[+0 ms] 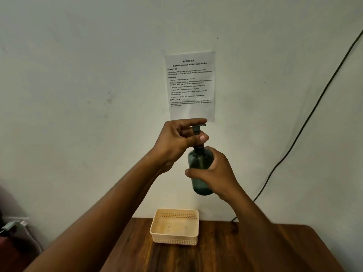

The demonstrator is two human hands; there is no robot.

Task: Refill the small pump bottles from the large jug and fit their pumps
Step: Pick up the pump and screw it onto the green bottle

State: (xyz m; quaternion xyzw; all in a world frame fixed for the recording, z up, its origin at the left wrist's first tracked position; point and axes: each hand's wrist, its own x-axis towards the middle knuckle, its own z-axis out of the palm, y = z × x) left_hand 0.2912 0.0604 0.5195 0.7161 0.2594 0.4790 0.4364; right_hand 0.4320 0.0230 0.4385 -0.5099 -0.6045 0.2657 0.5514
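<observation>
The left hand [179, 138] is closed around the pump [198, 128], fingers curled over its head and thumb pressed at its stem, atop the bottle. The bottle [199, 163], dark green and upright, is held in the air before the wall, above the table [225, 256]. A basket [174, 241] sits below on the table's far edge. The right hand [214, 173] wraps the bottle's middle. A sheet [190, 85] hangs behind; a cable [306, 124] runs down the wall at right.

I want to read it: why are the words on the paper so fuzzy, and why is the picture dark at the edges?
Head view: the paper is far and its small print blurs; only the title reads. Light falls mid-wall, behind the bottle; corners dim. The wide lens bends the cable.
</observation>
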